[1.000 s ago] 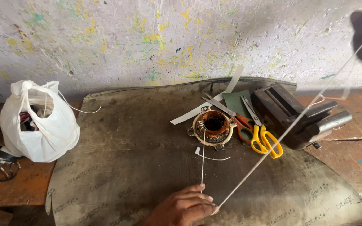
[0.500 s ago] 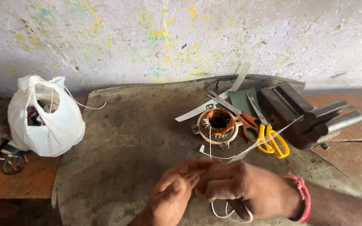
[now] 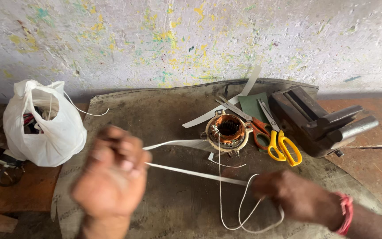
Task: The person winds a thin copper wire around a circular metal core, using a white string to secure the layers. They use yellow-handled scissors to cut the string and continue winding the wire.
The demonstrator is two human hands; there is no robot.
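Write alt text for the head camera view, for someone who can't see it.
Two bare hands, left hand and right hand, pull a white cord running from a small copper-wound motor stator on a brown mat. Scissors, a vise and a white bag lie nearby.

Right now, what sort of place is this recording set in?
Probably a small motor-repair workshop: a bench vise, a motor stator with copper winding, scissors and a paint-flecked wall.
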